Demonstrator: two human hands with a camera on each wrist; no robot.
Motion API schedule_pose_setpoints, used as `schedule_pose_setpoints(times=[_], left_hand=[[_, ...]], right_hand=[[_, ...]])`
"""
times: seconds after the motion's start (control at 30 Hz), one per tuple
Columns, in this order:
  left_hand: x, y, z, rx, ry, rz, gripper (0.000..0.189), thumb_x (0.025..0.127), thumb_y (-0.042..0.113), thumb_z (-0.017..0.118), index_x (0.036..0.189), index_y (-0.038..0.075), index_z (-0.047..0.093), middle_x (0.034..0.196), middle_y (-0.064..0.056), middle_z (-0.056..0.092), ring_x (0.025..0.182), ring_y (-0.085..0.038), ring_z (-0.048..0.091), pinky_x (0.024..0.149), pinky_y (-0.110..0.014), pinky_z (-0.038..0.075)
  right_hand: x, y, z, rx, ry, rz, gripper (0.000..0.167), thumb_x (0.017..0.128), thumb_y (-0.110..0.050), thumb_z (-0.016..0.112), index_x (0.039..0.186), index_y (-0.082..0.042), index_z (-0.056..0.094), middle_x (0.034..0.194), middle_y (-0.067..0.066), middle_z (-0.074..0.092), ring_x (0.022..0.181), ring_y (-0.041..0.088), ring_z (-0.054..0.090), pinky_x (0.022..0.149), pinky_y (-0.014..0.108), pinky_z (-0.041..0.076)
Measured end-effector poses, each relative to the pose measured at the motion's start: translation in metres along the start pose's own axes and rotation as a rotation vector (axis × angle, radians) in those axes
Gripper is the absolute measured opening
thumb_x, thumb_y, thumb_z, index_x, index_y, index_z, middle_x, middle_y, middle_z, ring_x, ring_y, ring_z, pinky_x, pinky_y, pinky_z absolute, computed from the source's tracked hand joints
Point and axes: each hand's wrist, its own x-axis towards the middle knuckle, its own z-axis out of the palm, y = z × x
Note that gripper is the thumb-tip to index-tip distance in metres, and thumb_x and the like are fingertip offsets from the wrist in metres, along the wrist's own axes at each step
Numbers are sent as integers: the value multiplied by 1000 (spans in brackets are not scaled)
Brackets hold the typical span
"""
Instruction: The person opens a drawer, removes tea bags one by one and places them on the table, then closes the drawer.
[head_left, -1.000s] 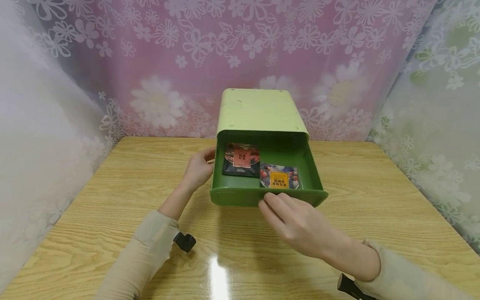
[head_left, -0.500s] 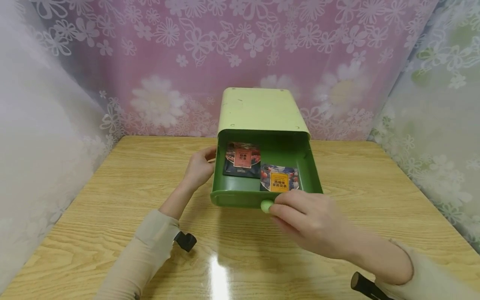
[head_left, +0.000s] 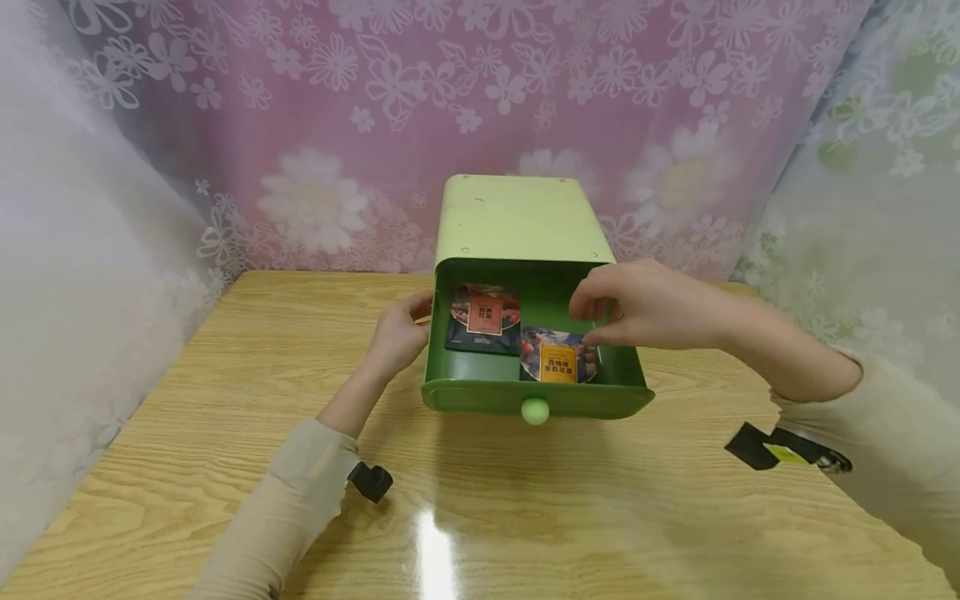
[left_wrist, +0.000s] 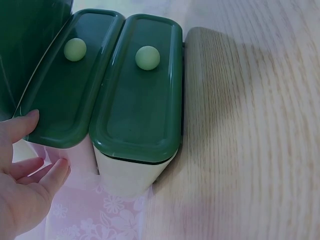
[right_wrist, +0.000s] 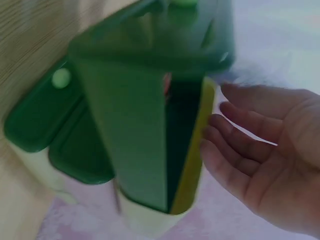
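Note:
A light-green drawer cabinet (head_left: 517, 217) has its dark-green top drawer (head_left: 472, 398) pulled out, with a round pale knob (head_left: 535, 411) in front. Inside lie a dark tea packet with a red label (head_left: 483, 318) and, nearer the front, a tea packet with a yellow label (head_left: 558, 358). My right hand (head_left: 645, 304) hovers over the drawer's right side with bent fingers and nothing held; its thumb tip is close to the yellow-labelled packet. At the cabinet's left side is my left hand (head_left: 397, 340), its thumb against the edge of a lower drawer front (left_wrist: 57, 100).
Two closed drawers sit below the pulled-out one, including the bottom drawer (left_wrist: 135, 107). The cabinet stands on a wood-grain table (head_left: 300, 367). Behind it hangs a pink flowered curtain (head_left: 420, 125), and pale cloth hangs at both sides.
My right hand has let go of the drawer's knob and moved up and over the drawer's right side. The left hand, the drawer and both tea packets stay where they were.

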Motion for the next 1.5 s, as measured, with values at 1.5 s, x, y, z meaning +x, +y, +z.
schedule_pose_setpoints(times=[1.5], left_hand=[[-1, 0, 1, -11, -4, 7, 49, 84, 0, 63, 131, -5, 49, 126, -20, 55, 116, -28, 52, 93, -33, 45]], right_hand=[[15, 13, 2, 49, -251, 88, 17, 82, -7, 70, 97, -10, 62, 80, -4, 55, 71, 13, 50, 65, 32, 45]])
